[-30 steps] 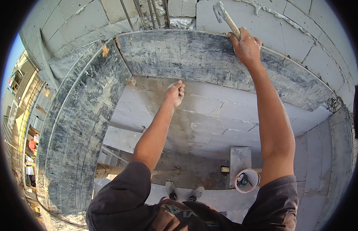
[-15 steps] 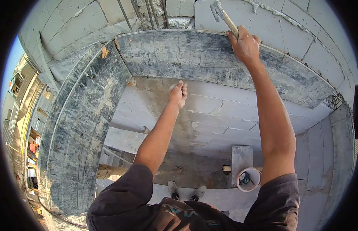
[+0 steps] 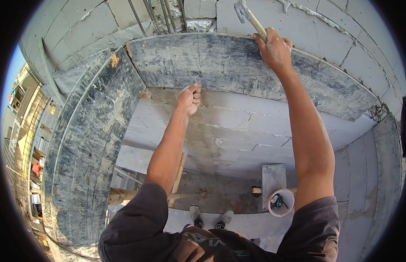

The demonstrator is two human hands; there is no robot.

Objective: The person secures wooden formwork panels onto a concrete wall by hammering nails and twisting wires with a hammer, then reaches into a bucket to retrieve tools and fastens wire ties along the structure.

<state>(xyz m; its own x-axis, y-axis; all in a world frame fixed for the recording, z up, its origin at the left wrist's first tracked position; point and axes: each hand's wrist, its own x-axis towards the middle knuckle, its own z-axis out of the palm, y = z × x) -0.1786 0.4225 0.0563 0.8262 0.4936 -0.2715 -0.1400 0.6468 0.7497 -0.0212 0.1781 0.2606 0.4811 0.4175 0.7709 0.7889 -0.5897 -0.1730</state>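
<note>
A claw hammer [image 3: 251,19] is gripped by its wooden handle in my right hand [image 3: 275,51], head up and to the left. That hand is at the top edge of a long dark formwork board [image 3: 185,59], with the grey block wall behind it. Lower and to the left, my left hand [image 3: 189,99] is closed, thumb up, at the board's bottom edge. Whatever lies between its fingers, if anything, is too small to make out. Whether its fingertips touch the board I cannot tell.
Another dark board [image 3: 93,153] runs down the left side. Steel bars [image 3: 165,15] rise at the top. A white bucket [image 3: 281,212] with things inside stands low on the right, near a grey block [image 3: 272,174]. A wooden pole [image 3: 120,195] crosses below.
My left hand has moved left along the board's bottom edge, still closed. My right hand keeps its grip on the hammer and has barely shifted. The view has turned slightly.
</note>
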